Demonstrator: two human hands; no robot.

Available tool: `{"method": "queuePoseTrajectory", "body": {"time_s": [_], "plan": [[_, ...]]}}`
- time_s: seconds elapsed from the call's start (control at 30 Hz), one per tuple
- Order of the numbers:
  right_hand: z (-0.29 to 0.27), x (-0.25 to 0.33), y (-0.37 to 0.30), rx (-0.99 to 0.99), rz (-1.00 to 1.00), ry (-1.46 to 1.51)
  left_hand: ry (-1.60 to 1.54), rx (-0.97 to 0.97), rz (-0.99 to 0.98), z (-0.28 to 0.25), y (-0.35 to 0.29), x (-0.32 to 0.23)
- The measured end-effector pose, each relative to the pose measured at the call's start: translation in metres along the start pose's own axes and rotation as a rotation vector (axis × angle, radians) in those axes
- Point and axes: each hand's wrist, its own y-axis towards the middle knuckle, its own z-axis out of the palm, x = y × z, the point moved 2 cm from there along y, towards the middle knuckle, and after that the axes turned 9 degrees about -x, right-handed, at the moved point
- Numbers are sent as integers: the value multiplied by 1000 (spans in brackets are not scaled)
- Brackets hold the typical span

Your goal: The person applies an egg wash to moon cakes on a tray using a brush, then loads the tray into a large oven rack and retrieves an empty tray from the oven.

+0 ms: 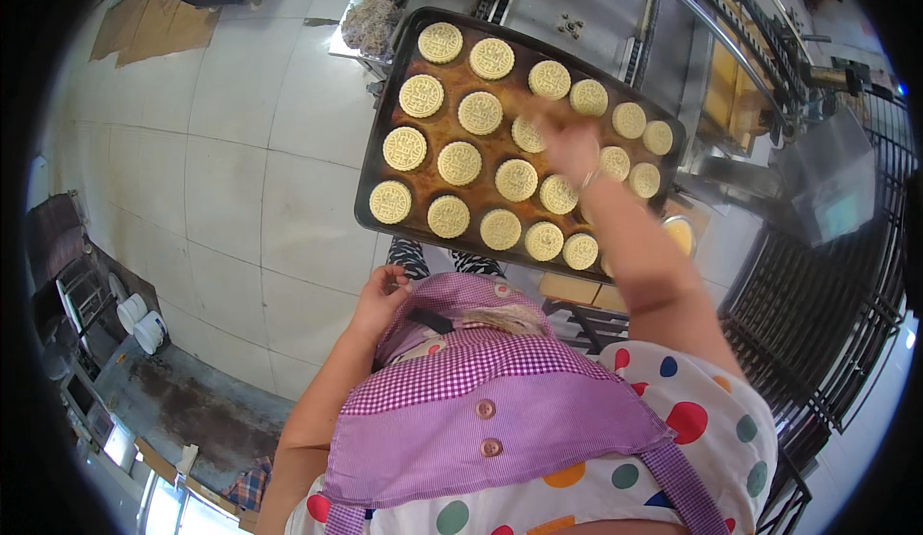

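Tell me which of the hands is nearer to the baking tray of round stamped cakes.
Right. The right hand is stretched out over the baking tray, blurred above the cakes near its middle. The left hand is drawn back at the purple checked apron, short of the tray's near edge.

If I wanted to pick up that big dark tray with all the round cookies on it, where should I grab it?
Probably by the raised rim of the tray, one hand on each short end, coming in from the sides. It is wide, flat and shallow, so holding both ends should keep it level and stop the cookies sliding. The right hand is over the middle rows now; the left hand rests at the apron.
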Motion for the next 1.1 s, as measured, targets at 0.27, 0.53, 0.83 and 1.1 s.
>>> {"method": "queuePoseTrajectory", "body": {"time_s": [0.27, 0.53, 0.83, 1.1], "plan": [[-16, 73, 9, 5, 178, 580, -55, -54, -26, -30, 1, -11], [-25, 95, 33, -21, 214, 389, -44, -52, -17, -57, 5, -2], [-45, 229, 14, 23, 46, 769, -88, -81, -29, -90, 10, -12], [-20, 251, 24, -72, 7, 843, -95, -88, -44, -110, 16, -12]]}}
